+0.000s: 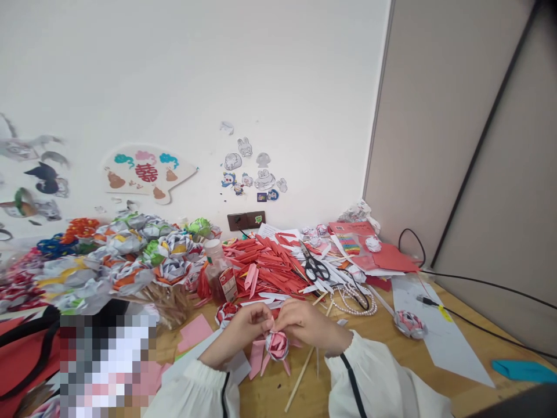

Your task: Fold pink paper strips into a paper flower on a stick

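Broadly, a white wall [282, 69] rises behind everything, with a grey partition [439, 133] to its right and a wooden desk [261, 400] below. On the left of the desk spreads a big bunch of paper flowers [126, 244], mostly white with orange, yellow and green. A heap of red strips [265, 264] fills the middle, and a white sheet [456, 348] lies to the right. Near the front edge, the left hand [243, 328] and right hand [307, 325] come together, both with fingers bent and pinching the far edge of a pink rose. Left of the heap stands a jar [217, 276]; on its right side lie black scissors [317, 268], with pearls [359, 307] nearer the person. A thin stick [300, 377] slants beside the right hand. Smallest, the rose [277, 346] sits just below the fingertips, with pink strips [256, 360] close around it.
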The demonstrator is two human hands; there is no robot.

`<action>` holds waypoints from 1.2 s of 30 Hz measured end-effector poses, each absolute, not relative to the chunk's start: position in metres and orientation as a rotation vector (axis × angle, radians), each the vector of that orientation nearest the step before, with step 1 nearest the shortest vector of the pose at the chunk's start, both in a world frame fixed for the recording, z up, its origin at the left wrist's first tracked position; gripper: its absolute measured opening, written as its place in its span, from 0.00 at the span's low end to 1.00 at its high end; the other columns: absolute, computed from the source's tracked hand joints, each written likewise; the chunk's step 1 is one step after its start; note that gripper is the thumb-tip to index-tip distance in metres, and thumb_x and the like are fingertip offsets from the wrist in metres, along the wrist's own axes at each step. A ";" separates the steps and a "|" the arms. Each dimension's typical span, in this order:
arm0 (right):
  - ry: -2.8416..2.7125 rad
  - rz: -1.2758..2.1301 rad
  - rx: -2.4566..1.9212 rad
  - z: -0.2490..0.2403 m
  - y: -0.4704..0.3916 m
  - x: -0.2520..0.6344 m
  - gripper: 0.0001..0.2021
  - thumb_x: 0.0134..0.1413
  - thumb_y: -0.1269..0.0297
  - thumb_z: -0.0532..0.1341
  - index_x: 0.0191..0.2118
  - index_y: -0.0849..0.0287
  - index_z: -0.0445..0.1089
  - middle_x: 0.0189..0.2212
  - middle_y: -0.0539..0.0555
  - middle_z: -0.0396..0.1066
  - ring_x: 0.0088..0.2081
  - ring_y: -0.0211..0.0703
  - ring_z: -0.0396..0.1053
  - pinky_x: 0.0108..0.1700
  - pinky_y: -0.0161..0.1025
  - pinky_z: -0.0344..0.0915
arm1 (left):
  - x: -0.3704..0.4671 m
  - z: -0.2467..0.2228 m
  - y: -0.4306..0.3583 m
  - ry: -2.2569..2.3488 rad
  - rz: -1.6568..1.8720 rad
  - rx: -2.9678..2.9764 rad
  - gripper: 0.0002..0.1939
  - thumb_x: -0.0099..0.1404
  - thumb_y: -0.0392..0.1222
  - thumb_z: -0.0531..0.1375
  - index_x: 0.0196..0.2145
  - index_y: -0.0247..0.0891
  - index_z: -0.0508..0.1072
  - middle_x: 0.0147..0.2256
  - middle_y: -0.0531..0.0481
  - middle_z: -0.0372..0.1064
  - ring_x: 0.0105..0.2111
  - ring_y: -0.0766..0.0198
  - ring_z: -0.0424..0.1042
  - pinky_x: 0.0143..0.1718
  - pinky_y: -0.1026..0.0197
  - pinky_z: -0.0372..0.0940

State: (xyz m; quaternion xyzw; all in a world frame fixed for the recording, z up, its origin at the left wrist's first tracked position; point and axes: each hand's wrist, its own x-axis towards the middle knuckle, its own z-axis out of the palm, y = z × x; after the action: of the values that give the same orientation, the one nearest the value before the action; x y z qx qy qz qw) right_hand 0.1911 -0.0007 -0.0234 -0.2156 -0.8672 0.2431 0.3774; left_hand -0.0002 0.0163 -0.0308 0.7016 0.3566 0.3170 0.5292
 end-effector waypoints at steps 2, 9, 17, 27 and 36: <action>-2.188 0.657 -0.634 -0.021 -0.004 0.191 0.14 0.53 0.75 0.54 0.38 0.53 0.74 0.31 0.52 0.71 0.35 0.39 0.66 0.39 0.35 0.61 | 0.000 -0.034 0.018 0.867 0.794 1.723 0.15 0.51 0.49 0.63 0.25 0.34 0.66 0.22 0.56 0.63 0.23 0.70 0.60 0.25 0.67 0.55; -2.128 0.563 -0.692 -0.024 -0.010 0.185 0.19 0.48 0.82 0.51 0.34 0.54 0.74 0.28 0.51 0.70 0.34 0.38 0.65 0.38 0.35 0.60 | -0.001 -0.047 0.026 0.854 0.877 1.720 0.14 0.53 0.48 0.61 0.25 0.34 0.64 0.21 0.57 0.60 0.21 0.71 0.60 0.23 0.67 0.55; -2.115 0.403 -0.761 -0.037 -0.007 0.180 0.18 0.49 0.81 0.51 0.33 0.55 0.74 0.28 0.51 0.68 0.32 0.38 0.63 0.35 0.35 0.59 | 0.004 -0.045 0.023 0.904 0.908 1.698 0.17 0.50 0.52 0.62 0.23 0.35 0.64 0.20 0.58 0.59 0.20 0.71 0.59 0.22 0.68 0.55; -2.184 0.220 -0.908 -0.039 -0.014 0.176 0.14 0.51 0.78 0.52 0.35 0.56 0.72 0.28 0.52 0.69 0.32 0.41 0.61 0.34 0.36 0.57 | 0.005 -0.045 0.023 0.908 0.901 1.618 0.21 0.47 0.56 0.63 0.23 0.35 0.63 0.19 0.58 0.59 0.20 0.71 0.59 0.22 0.67 0.54; -1.898 0.538 -0.840 -0.035 -0.011 0.178 0.18 0.46 0.81 0.52 0.33 0.54 0.74 0.33 0.51 0.70 0.39 0.41 0.63 0.43 0.40 0.59 | 0.010 -0.038 0.018 0.958 1.014 1.631 0.17 0.51 0.53 0.61 0.23 0.35 0.64 0.20 0.57 0.59 0.22 0.70 0.59 0.25 0.67 0.55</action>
State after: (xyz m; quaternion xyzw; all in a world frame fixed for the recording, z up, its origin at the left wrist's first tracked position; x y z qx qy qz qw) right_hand 0.1779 -0.0105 -0.0351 -0.3439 -0.7774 0.2205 0.4782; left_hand 0.0097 0.0178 -0.0376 0.6677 0.3921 0.4150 0.4777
